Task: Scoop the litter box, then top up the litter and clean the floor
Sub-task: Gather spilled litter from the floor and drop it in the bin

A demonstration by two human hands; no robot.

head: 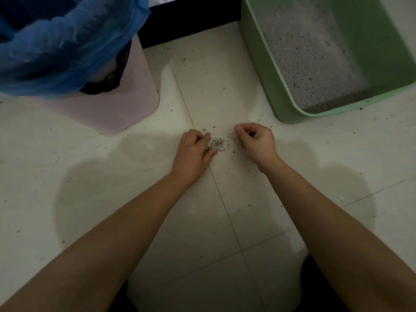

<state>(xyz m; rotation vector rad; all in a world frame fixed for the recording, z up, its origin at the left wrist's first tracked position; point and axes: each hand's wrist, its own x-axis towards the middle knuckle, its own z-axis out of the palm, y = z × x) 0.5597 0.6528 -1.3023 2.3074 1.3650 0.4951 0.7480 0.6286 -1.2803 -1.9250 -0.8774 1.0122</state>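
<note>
A small heap of grey litter grains (218, 143) lies on the pale tiled floor (202, 82), between my two hands. My left hand (194, 152) rests on the floor at the heap's left edge, its curled fingers and thumb closing round some of the grains. A little to the right of the heap, my right hand (256, 142) is curled into a loose fist, and nothing shows inside it. The green litter box (265, 70) stands at the upper right, with pale grey litter (310, 59) in its bottom.
A pink bin (126, 104) lined with a blue bag (67, 41) stands at the upper left. A black baseboard (191, 19) runs along the back. Stray grains dot the tiles around the hands and near the box. My knees show at the bottom edge.
</note>
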